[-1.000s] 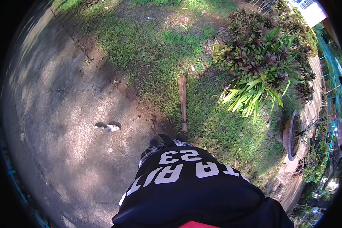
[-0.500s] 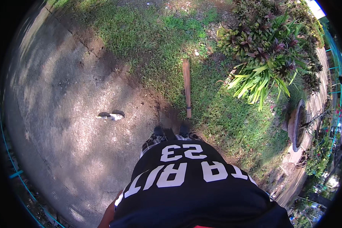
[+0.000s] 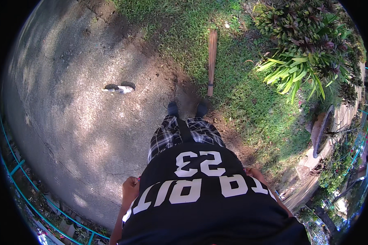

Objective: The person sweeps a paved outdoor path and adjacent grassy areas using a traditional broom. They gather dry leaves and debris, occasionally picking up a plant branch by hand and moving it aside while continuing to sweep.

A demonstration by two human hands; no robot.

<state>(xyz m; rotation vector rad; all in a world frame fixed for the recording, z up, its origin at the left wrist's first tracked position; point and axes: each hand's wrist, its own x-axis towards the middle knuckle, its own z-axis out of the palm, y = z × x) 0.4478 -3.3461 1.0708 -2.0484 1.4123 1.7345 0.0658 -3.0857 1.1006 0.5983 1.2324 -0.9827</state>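
Note:
My left hand [image 3: 130, 188] is at the left side of my black sleeveless shirt [image 3: 192, 163], its fingers curled in against the cloth. At the shirt's right side, my right hand [image 3: 254, 174] is also bent against the fabric, partly hidden by it. Both hands appear to grip the shirt's edges, though the fingertips are hard to see. Beyond my feet, a stick broom [image 3: 212, 63], a bundle of thin brown sticks with a dark band near its close end, lies on the grass, apart from both hands.
A small whitish object [image 3: 124, 89] with dark patches behind it lies on the concrete [image 3: 81, 134] at left. Leafy plants [image 3: 300, 61] grow at far right, above a round, dark-rimmed object [image 3: 322, 130]. Teal railing [image 3: 41, 194] curves along the lower left.
Both hands have come into view at the shirt's sides. The view has tilted back toward my body, so my plaid shorts and feet show more and the broom sits higher in the picture.

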